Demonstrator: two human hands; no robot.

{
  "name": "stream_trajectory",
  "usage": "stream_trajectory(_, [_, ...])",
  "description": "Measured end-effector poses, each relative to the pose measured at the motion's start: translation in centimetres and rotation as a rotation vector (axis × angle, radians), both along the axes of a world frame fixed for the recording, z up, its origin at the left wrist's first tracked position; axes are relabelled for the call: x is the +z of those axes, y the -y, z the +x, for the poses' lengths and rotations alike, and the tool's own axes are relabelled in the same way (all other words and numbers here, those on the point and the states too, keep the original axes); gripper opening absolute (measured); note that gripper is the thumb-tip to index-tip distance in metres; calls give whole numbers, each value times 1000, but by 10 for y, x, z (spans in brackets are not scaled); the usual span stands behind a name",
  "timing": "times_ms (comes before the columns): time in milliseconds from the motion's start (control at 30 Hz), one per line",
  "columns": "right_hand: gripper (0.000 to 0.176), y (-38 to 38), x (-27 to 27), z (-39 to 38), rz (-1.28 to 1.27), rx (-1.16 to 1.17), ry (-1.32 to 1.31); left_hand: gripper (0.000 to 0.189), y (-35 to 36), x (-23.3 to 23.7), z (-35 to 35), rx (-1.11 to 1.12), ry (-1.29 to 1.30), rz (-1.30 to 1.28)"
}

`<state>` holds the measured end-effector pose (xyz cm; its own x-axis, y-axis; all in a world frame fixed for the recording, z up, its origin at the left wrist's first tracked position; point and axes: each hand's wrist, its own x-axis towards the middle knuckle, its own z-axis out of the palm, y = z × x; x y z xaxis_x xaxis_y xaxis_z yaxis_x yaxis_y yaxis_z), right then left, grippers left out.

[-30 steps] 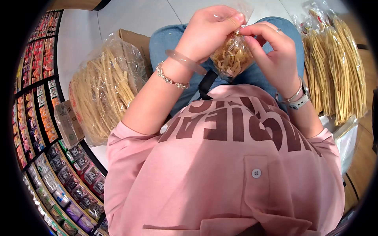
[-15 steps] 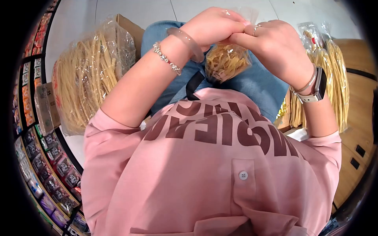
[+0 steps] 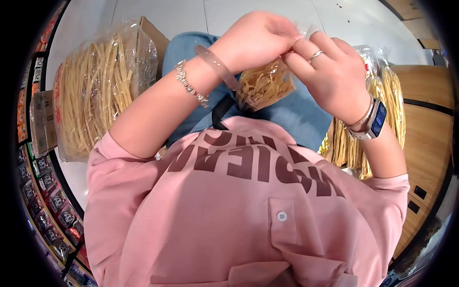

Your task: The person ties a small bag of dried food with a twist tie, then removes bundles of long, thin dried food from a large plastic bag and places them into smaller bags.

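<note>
A clear plastic bag of dried yellow strips (image 3: 267,85) hangs between my knees, over the blue jeans (image 3: 306,117). My left hand (image 3: 260,42) is closed at the bag's gathered top, its fingertips pinching the film. Against those fingertips, my right hand (image 3: 330,71) grips the same twisted neck with thumb and bent forefinger; its other fingers are curled. A little loose film (image 3: 310,31) sticks up above the fingers. The exact pinch point is partly hidden by the hands.
On the left, a large clear bag of long dried yellow sticks (image 3: 95,91) stands by a cardboard box (image 3: 154,43). More bagged sticks (image 3: 393,103) lean on the right beside a wooden cabinet (image 3: 425,134). Shelves of packaged goods (image 3: 48,201) line the far left.
My right hand has turned, its fingers now more raised and bent at the bag's neck. The whole view has shifted slightly, and the bag sits a little further left and lower.
</note>
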<state>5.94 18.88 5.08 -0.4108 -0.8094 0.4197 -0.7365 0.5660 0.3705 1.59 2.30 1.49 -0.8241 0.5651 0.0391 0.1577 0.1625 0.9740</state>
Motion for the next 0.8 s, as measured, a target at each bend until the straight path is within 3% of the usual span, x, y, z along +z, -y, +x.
stream_trajectory(233, [11, 8, 73, -26, -293, 17, -199, 18, -2, 80, -22, 119, -102, 304])
stream_trajectory(333, [11, 4, 78, -39, -478, 55, -195, 16, -15, 81, -26, 211, -300, 500])
stream_trajectory(433, [7, 1, 78, -33, -551, -146, 69, 13, -15, 79, -24, 279, -354, 458])
stream_trajectory(500, [7, -3, 62, -38, -723, -152, 282, 18, -10, 76, -21, 322, -422, 312])
stream_trajectory(533, [10, -6, 55, -40, -797, -142, 374, 21, -12, 69, -22, 303, -409, 380])
stream_trajectory(633, [15, -11, 43, -36, -974, -198, 855, 19, -14, 56, -9, 383, -414, 190])
stream_trajectory(667, [18, -14, 41, -35, -976, -190, 942, 23, -22, 44, -5, 417, -450, 338])
stream_trajectory(800, [13, -33, 38, -13, -801, -439, 1284, 15, -36, 15, 37, 397, -509, 203])
